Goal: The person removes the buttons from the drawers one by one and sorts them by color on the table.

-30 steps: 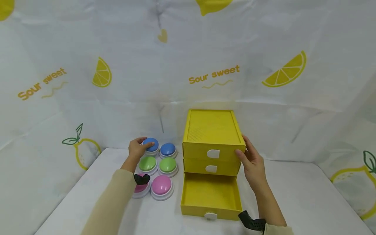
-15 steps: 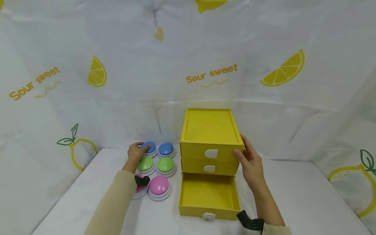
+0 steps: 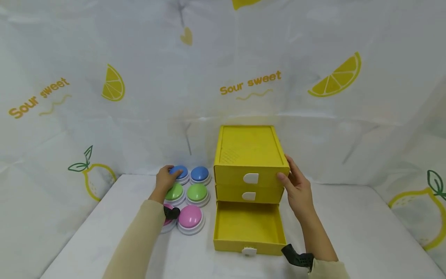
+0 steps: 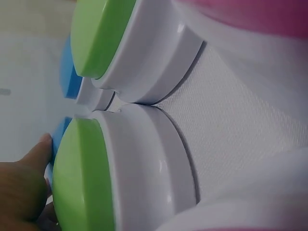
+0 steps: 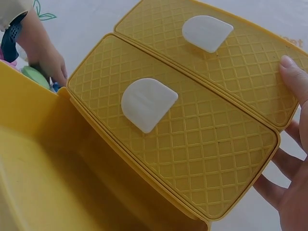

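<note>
On the white table, two columns of round push buttons with white bases stand in rows of blue, green and pink. My left hand (image 3: 165, 181) holds the far-left blue button (image 3: 179, 171), its thumb on the dome; the other fingers are partly hidden. Beside it sits another blue button (image 3: 200, 174). Nearer are a left green button (image 3: 174, 191) and a left pink button, the pink one partly covered by the wrist strap. My right hand (image 3: 300, 193) grips the right side of a yellow drawer box (image 3: 251, 145), thumb on the top drawer's front (image 5: 260, 67), fingers along the side.
The bottom drawer (image 3: 249, 224) is pulled out, with nothing in it; the two upper drawers are closed and carry white tabs. A right green button (image 3: 197, 192) and a right pink button (image 3: 190, 216) stand left of the box. A lemon-print cloth (image 3: 150, 128) hangs behind.
My left hand and the far-left blue button have come slightly nearer, so the button is about level with its blue neighbour. My right hand keeps its grip on the box. The head view shifts slightly.
</note>
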